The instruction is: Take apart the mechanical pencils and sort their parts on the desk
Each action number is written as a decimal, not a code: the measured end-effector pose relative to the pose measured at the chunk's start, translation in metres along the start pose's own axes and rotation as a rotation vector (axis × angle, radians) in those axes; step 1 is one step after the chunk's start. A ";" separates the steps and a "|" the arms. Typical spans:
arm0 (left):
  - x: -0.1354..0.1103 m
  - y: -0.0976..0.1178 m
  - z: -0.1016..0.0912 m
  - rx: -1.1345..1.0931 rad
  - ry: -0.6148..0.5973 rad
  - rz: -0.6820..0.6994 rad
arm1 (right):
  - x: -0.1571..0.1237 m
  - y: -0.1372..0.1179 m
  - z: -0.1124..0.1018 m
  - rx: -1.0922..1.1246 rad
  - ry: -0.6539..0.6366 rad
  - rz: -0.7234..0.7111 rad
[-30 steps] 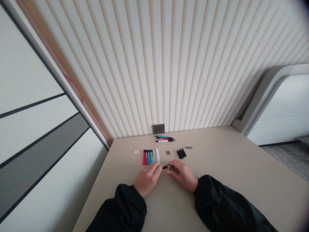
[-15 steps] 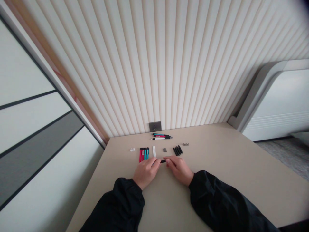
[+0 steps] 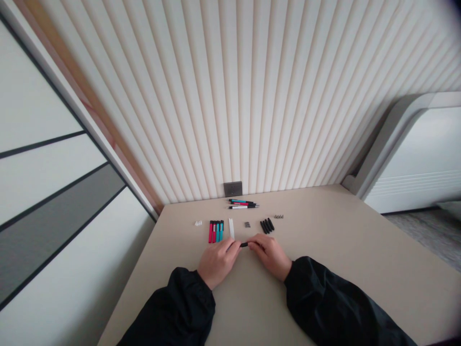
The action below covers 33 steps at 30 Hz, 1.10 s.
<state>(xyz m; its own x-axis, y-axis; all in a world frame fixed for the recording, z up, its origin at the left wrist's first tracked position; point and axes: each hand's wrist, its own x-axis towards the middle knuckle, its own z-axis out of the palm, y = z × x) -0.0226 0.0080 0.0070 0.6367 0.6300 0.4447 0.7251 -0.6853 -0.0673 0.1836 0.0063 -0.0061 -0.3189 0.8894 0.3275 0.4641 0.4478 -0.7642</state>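
Observation:
Between my two hands a pen [image 3: 244,244] lies sideways, its black grip part showing in the gap. My left hand [image 3: 219,259] is closed round the left part of the pen, which its fingers mostly hide. With pinched fingers, my right hand [image 3: 268,253] holds the black end. Just beyond my left hand lie several red and teal pen barrels [image 3: 216,230] and thin white refills [image 3: 231,228]. Past my right hand are several black grip pieces [image 3: 267,226], with small metal parts [image 3: 247,224] to their left.
Three pens [image 3: 242,203] lie at the back, near a dark wall socket [image 3: 233,188]. Small springs [image 3: 278,216] sit at the back right, small white pieces [image 3: 198,223] at the left. A ribbed wall [image 3: 230,96] closes off the table's [image 3: 324,230] far edge.
Both hands stay on the pen, with only a slight shift of the fingers around its black part. The whole view has moved a little.

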 end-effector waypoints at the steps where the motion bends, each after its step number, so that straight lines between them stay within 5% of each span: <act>1: 0.000 0.000 0.000 0.002 -0.011 -0.005 | 0.000 0.000 0.000 0.008 0.009 0.006; 13: -0.001 0.004 -0.001 -0.005 -0.024 -0.031 | -0.002 0.001 0.000 0.003 -0.025 0.018; 23: -0.001 0.002 0.001 -0.022 -0.015 -0.061 | -0.003 -0.003 -0.001 0.041 0.085 -0.013; 28: -0.001 0.003 0.000 -0.019 -0.019 -0.061 | 0.002 0.008 -0.020 -0.032 0.185 -0.046; 33: -0.002 0.003 0.000 -0.042 -0.021 -0.043 | 0.009 0.048 -0.060 -0.206 0.297 -0.008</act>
<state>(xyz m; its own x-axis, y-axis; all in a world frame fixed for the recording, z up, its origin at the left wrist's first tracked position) -0.0219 0.0049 0.0056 0.6106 0.6666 0.4276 0.7408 -0.6716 -0.0108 0.2523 0.0415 -0.0067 -0.0833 0.8603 0.5030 0.6287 0.4370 -0.6432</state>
